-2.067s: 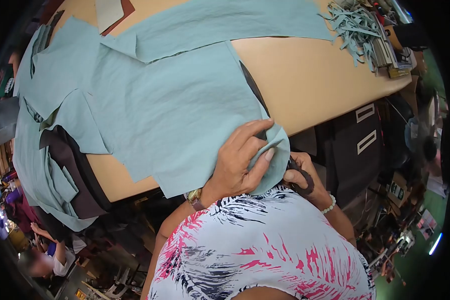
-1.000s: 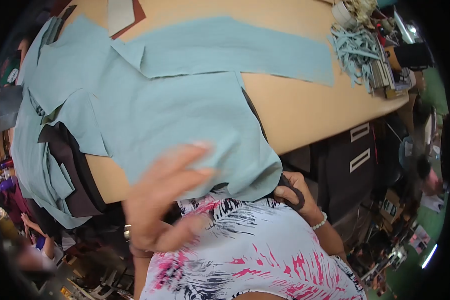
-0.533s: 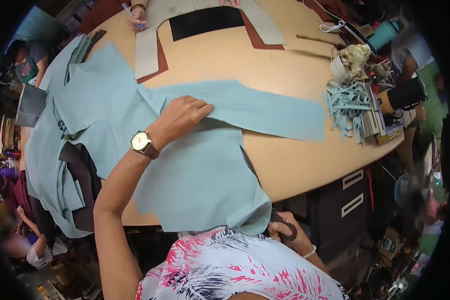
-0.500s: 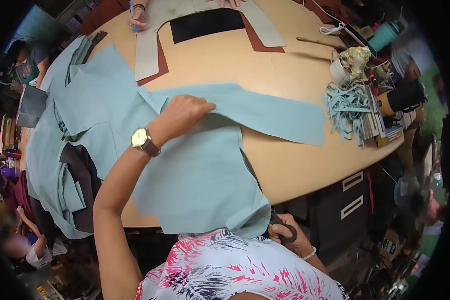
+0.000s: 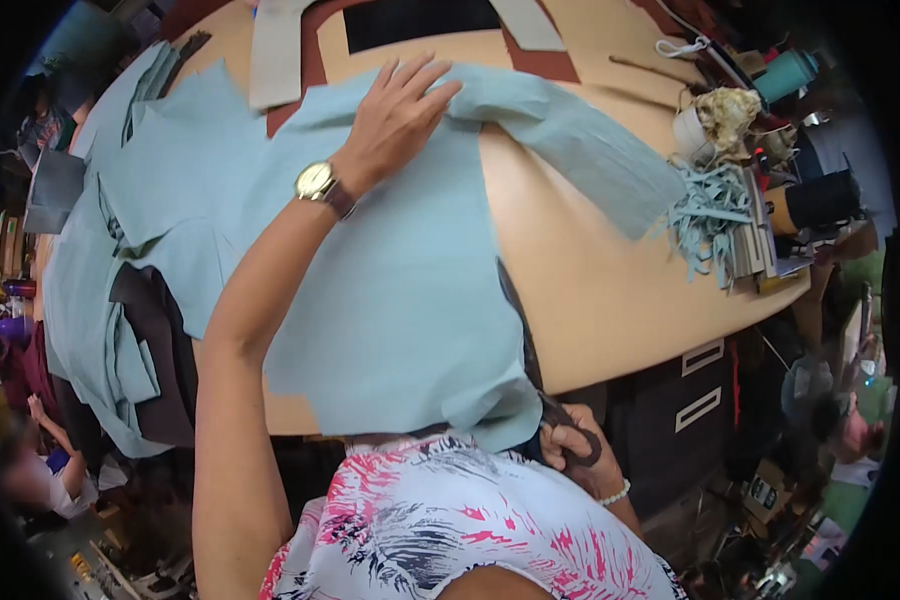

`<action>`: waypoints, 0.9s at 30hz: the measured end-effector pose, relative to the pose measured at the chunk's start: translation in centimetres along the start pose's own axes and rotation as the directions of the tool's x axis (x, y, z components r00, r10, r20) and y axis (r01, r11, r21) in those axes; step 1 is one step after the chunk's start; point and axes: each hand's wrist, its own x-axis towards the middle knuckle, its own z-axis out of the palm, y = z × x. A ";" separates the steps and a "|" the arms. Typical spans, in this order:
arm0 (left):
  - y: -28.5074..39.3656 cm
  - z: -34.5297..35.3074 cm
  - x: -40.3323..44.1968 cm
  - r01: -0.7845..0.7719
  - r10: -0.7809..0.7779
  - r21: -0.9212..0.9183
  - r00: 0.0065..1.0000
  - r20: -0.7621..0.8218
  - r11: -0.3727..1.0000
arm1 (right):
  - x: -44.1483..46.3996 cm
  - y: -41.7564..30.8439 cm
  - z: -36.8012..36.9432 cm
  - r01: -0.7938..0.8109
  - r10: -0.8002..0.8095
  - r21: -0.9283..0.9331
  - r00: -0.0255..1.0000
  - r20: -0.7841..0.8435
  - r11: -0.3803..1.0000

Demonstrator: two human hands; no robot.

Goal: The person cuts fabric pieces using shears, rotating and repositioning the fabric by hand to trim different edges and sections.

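Observation:
My left hand (image 5: 398, 118), with a watch (image 5: 316, 181) on its wrist, rests with fingers stretched out on the far part of a pale blue-green cloth (image 5: 400, 290). From beside that hand a loose strip of the same cloth (image 5: 590, 140) arches to the right. Low at the table's edge, my right hand (image 5: 570, 440) is closed round the dark handles of scissors (image 5: 594, 448). The scissors sit beside the crumpled near corner of the cloth, which hides most of their blades.
More blue-green cloth (image 5: 185, 180) lies on the left. Beige pattern pieces (image 5: 276, 60) and a black panel (image 5: 420, 25) lie at the far side. Cloth scraps (image 5: 710, 215), a white cup (image 5: 692, 135) and a teal bottle (image 5: 785, 76) stand at right. Another person (image 5: 55, 465) is lower left.
My left hand has moved away from me and its fingers have opened. The cloth strip has swung farther out and lies differently. My right hand still holds the scissors low down.

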 end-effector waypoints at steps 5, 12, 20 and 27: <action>4.8 -3.6 -9.1 0.339 -0.286 -0.133 0.907 0.310 0.931 | 0.0 0.6 -1.0 0.005 -0.006 0.018 0.999 0.051 1.000; 10.4 -9.3 -10.1 0.391 -0.408 0.123 0.835 0.368 0.912 | -2.7 0.9 -2.3 -0.086 0.088 -0.098 0.996 0.019 0.991; 4.6 0.6 -1.7 0.240 -0.176 -0.343 0.962 0.208 0.908 | -3.4 0.3 -2.0 -0.102 0.102 -0.128 0.995 -0.004 0.986; -0.8 4.9 5.1 0.471 -0.432 -0.021 0.826 0.362 0.882 | -2.9 0.4 -2.1 -0.101 0.103 -0.111 0.995 0.015 0.989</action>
